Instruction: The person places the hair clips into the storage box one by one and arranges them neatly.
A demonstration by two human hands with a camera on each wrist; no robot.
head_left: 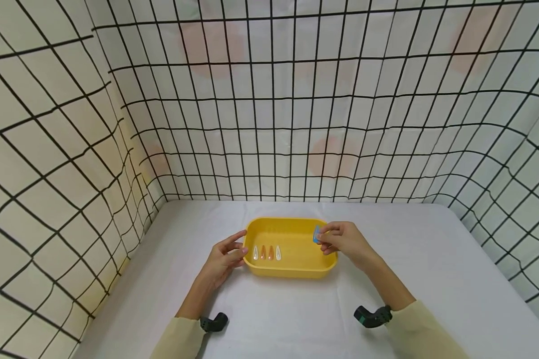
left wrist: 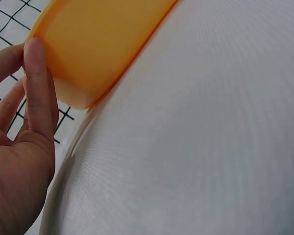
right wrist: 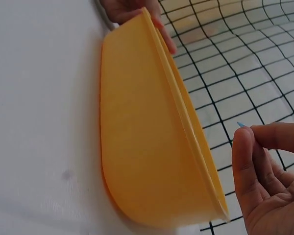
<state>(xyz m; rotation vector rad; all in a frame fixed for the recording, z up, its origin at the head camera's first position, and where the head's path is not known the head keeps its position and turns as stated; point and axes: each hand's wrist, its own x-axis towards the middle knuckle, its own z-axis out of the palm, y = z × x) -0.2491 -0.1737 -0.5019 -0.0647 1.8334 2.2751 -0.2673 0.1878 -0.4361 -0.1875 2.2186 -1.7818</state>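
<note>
A yellow tray (head_left: 301, 273) with rounded corners rests on the white cloth. Inside its left half, several snap hair clips (head_left: 271, 252), white and orange, lie side by side in a row. My left hand (head_left: 224, 258) holds the tray's left end at the rim, a fingertip pressed to the wall in the left wrist view. Over the tray's right end, my right hand (head_left: 344, 241) pinches a small blue hair clip (head_left: 316, 234) between thumb and fingers. Only the clip's pointed tip (right wrist: 240, 124) shows in the right wrist view; the fingers hide the rest.
The white-covered table (head_left: 292, 319) extends around the tray on all sides. Black netting (head_left: 274, 114) hangs before pale walls at the back and both sides. A dark wrist camera (head_left: 214, 322) sits on the left wrist, another wrist camera (head_left: 372, 317) on the right.
</note>
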